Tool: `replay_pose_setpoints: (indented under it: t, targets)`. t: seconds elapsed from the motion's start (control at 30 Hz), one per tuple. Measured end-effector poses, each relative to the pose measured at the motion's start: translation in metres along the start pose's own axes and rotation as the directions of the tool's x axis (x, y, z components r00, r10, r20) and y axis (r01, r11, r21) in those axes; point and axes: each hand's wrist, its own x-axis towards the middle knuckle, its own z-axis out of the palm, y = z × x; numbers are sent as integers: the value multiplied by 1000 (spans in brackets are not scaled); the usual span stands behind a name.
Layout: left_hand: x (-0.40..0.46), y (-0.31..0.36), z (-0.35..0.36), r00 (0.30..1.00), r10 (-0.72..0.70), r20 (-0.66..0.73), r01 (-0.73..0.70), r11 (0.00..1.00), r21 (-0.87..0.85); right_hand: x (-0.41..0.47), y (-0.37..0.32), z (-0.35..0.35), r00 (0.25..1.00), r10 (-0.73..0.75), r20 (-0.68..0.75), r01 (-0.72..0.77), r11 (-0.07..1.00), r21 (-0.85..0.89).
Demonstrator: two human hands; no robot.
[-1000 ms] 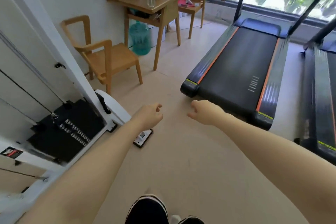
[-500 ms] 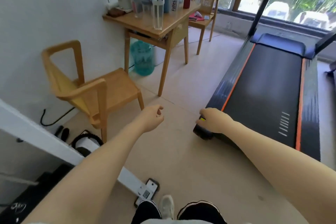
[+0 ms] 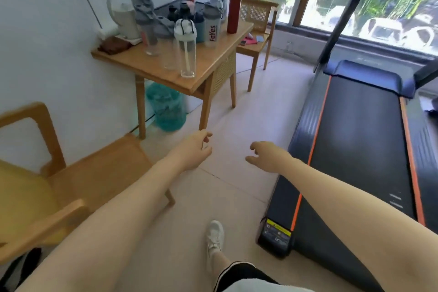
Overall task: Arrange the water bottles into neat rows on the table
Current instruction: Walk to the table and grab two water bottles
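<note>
Hands out front over the floor, well short of the table [image 3: 214,59]. Left hand [image 3: 194,149] loosely curled, empty; right hand [image 3: 265,155] half open, empty. Water bottles [image 3: 187,48] bunched upright on the table, unsorted. Treadmill [image 3: 360,140] at right.

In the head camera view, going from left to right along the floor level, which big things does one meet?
Near wooden chair → blue water jug under the table → left hand → right hand → treadmill.
</note>
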Motion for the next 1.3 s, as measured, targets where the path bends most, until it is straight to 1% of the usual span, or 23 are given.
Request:
replay_pose_setpoints:
  t: [0.1,0.23,0.33,0.43,0.5,0.57,0.63,0.7,0.77,0.83,0.87,0.93,1.07,1.13,1.2,1.3]
  targets:
    - [93,7,-39,1000,-9,-3,9,1000,23,79,4,-63,999,36,-12,-35,998,44]
    - [197,23,-84,994,98,-55,-95,994,54,164,6,-135,997,60,-45,-55,994,90]
    - [260,31,-96,990,136,-33,-134,989,54,216,8,-163,997,61,-39,-57,994,95]
    - [329,39,-104,982,189,24,-190,976,104,269,19,-188,997,73,-34,-71,996,60]
    - [377,46,-108,976,215,32,-218,969,120,305,29,-207,995,90,-44,-88,995,52]
    - [428,54,-111,970,236,56,-243,951,189,340,41,-226,992,115,-44,-113,992,58]
    - [489,67,-115,962,245,121,-271,907,323,376,55,-244,989,142,-46,-139,989,52]
    - [549,88,-126,956,268,123,-295,870,395,409,69,-267,983,180,-43,-178,983,44]
    - [595,116,-138,938,339,77,-342,861,377,436,81,-289,974,223,-32,-221,974,44]
    - [635,143,-146,908,419,23,-405,859,312,462,95,-313,967,247,-58,-244,968,62]
    - [649,152,-150,899,438,5,-424,867,264,474,101,-324,964,255,-76,-249,965,80]
    - [675,161,-157,899,436,-26,-424,885,190,496,112,-343,961,254,-106,-241,963,120]
    - [727,157,-180,920,362,-149,-348,931,112,550,136,-376,955,232,-184,-197,962,191]
    - [752,157,-193,907,348,-237,-339,938,76,583,146,-397,957,185,-226,-139,969,204]
    - [777,156,-205,877,352,-326,-356,933,49,623,151,-421,952,118,-281,-55,973,222]
    - [818,156,-220,813,302,-498,-337,941,20,687,158,-463,912,-9,-409,128,956,263]
